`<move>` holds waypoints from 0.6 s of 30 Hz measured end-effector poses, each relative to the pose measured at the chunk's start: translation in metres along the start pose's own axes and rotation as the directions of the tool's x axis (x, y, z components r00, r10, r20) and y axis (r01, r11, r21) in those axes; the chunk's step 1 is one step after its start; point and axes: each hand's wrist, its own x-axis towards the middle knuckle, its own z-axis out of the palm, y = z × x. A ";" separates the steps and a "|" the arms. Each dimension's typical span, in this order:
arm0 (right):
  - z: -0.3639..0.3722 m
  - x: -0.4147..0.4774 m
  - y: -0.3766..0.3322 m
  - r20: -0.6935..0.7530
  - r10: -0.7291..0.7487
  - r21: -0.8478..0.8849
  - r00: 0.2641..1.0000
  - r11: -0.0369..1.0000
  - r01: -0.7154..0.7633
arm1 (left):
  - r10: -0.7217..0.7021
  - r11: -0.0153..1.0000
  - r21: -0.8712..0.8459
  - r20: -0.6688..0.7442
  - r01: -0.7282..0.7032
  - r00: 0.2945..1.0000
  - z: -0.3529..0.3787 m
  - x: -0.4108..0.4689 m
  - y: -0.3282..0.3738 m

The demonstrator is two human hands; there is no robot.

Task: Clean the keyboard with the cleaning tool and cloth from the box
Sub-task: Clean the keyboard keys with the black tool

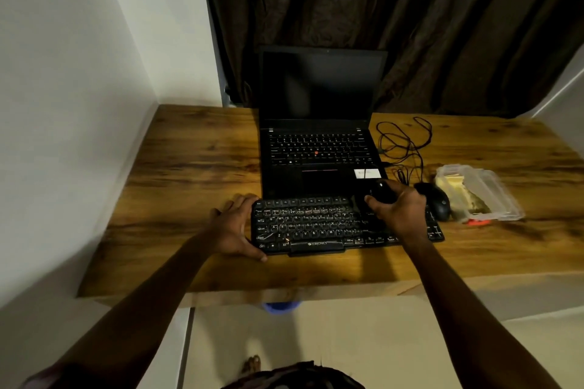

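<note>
Wooden bench [196, 167], set against a white wall and dark curtain. Open black laptop [319, 123] at the back centre, screen dark. Black keyboard [316, 224] lying flat in front of the laptop, near the bench's front edge. Clear plastic box [486, 193] at the right, lid open, yellow cloth inside. Black mouse [437, 200] between keyboard and box, cable looped behind. Left hand [235, 227] clasps the keyboard's left end. Right hand [398, 208] is closed around a small black cleaning tool [382, 191] above the keyboard's right part.
</note>
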 end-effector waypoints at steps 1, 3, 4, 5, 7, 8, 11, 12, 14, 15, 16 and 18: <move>-0.002 0.001 0.001 -0.001 -0.013 -0.041 1.000 0.999 0.013 | 0.002 1.000 0.003 -0.001 -0.002 1.000 0.000 0.000 0.000; 0.001 0.002 0.000 0.012 -0.031 -0.090 0.999 0.995 0.032 | 0.002 1.000 0.013 -0.007 -0.002 1.000 0.000 0.000 0.000; 0.005 0.002 -0.002 0.028 -0.045 -0.108 0.999 0.993 0.048 | 0.003 1.000 0.016 -0.010 -0.003 1.000 0.000 0.000 0.000; 0.011 0.000 -0.006 0.046 -0.059 -0.117 0.997 0.991 0.064 | 0.005 1.000 0.014 -0.010 -0.005 1.000 0.001 0.000 -0.001; 0.025 -0.003 -0.014 0.081 -0.087 -0.100 0.993 0.990 0.095 | 0.011 1.000 0.008 -0.011 -0.011 1.000 0.001 0.000 -0.001; 0.030 -0.004 -0.017 0.092 -0.091 -0.075 0.992 0.992 0.098 | 0.013 1.000 0.008 -0.011 -0.013 1.000 0.001 0.000 -0.001; 0.035 -0.003 -0.020 0.080 -0.023 0.044 0.997 0.999 0.019 | 0.013 1.000 0.009 -0.017 -0.013 1.000 0.002 0.001 -0.001; 0.032 -0.002 -0.019 0.065 0.011 0.058 0.998 0.998 -0.014 | 0.015 1.000 0.006 -0.018 -0.015 1.000 0.002 0.001 -0.001; 0.022 -0.001 -0.015 0.033 0.041 0.028 0.999 0.999 -0.042 | 0.020 1.000 0.008 -0.020 -0.020 1.000 0.002 0.001 -0.002; 0.017 0.000 -0.011 0.021 0.028 0.002 0.999 1.000 -0.028 | 0.019 1.000 0.013 -0.017 -0.019 1.000 0.002 0.001 -0.002; 0.014 0.001 -0.008 0.019 0.004 -0.031 1.000 0.999 -0.004 | 0.015 1.000 0.017 -0.014 -0.015 1.000 0.001 0.001 -0.002; 0.012 0.000 -0.009 0.043 -0.026 -0.086 0.999 0.996 0.030 | 0.008 1.000 0.020 -0.012 -0.008 1.000 0.001 0.001 -0.002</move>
